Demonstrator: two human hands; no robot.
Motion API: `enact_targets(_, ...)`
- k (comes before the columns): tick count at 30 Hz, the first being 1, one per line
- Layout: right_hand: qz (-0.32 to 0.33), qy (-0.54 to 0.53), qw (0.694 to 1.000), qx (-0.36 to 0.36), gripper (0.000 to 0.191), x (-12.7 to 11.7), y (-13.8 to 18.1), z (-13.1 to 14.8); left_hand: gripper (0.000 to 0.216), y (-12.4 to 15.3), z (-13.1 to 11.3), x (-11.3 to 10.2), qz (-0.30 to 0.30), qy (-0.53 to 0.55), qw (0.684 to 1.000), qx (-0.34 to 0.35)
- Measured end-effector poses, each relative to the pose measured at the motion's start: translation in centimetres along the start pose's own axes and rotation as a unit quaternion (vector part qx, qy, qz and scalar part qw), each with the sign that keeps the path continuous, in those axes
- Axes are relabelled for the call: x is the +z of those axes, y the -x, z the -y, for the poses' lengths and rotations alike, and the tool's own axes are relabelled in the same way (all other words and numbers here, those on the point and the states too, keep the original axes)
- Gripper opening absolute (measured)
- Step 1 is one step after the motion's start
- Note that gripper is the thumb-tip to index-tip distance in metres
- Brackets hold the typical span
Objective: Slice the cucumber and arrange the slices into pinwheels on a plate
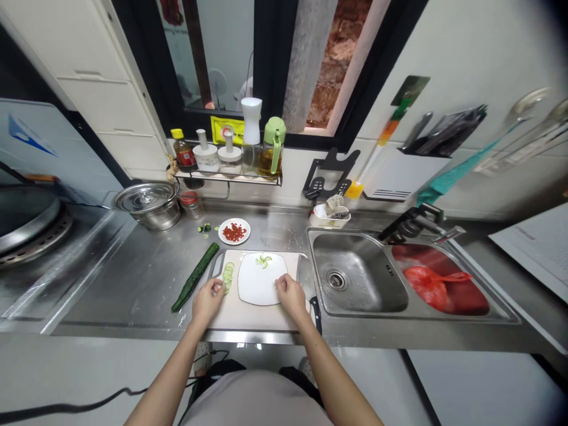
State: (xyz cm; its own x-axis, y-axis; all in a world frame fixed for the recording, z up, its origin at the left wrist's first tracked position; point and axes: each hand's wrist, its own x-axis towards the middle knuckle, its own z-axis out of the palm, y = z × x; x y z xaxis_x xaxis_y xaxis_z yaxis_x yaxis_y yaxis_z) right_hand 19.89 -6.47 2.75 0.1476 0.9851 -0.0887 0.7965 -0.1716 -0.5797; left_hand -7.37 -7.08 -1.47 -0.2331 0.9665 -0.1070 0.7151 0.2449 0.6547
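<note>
A white square plate (261, 283) with a few cucumber slices (263, 260) at its far edge lies on a pale cutting board (252, 316). My left hand (207, 300) rests at the plate's left side, fingers pinched at a row of cucumber slices (228, 275) on the board. At the plate's right edge, my right hand (290, 294) is curled, touching the rim. A whole cucumber (196, 276) lies left of the board. A black knife handle (316, 310) shows beside my right wrist.
A small plate of red chilli pieces (234, 231) and cucumber ends (206, 228) sit behind the board. A steel pot (149, 204) stands at the left, a condiment shelf (228, 175) behind. The double sink (359, 278) on the right holds a red bag (432, 284).
</note>
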Motion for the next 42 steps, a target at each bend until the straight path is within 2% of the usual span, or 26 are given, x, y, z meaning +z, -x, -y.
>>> enact_targets(7,0.007,0.023,1.000,-0.005,0.020,0.1,1.0,-0.3,0.027,1.5,0.7,-0.2,0.016,-0.069,0.997,-0.025)
enact_targets(10,0.016,0.064,0.998,-0.017,0.020,0.0,-0.4,0.2,0.026,1.9,0.0,-0.1,0.008,-0.072,0.997,-0.010)
enact_targets(16,0.055,0.174,0.978,-0.100,0.034,-0.3,-5.0,1.9,0.021,1.8,-2.6,0.1,-0.008,-0.056,0.995,0.078)
enact_targets(19,0.091,0.209,0.967,-0.113,0.045,0.1,-6.1,2.2,0.021,1.8,-3.0,0.3,-0.010,-0.064,0.995,0.073)
enact_targets(23,0.108,0.228,0.962,-0.108,0.056,0.7,-6.5,2.0,0.022,2.3,-2.2,0.4,-0.002,-0.062,0.996,0.057)
enact_targets(28,0.108,0.229,0.961,-0.108,0.052,1.1,-6.5,1.8,0.023,2.5,-1.6,0.5,-0.004,-0.059,0.997,0.050)
enact_targets(35,0.104,0.232,0.961,-0.109,0.045,1.1,-6.2,1.9,0.021,1.7,-3.5,1.0,-0.024,-0.074,0.993,0.084)
enact_targets(38,0.100,0.229,0.962,-0.108,0.044,1.1,-6.1,1.9,0.021,1.9,-3.7,0.8,-0.031,-0.088,0.993,0.074)
enact_targets(42,0.096,0.220,0.965,-0.102,0.043,0.8,-5.9,2.1,0.023,2.4,-2.7,0.1,-0.031,-0.103,0.993,0.043)
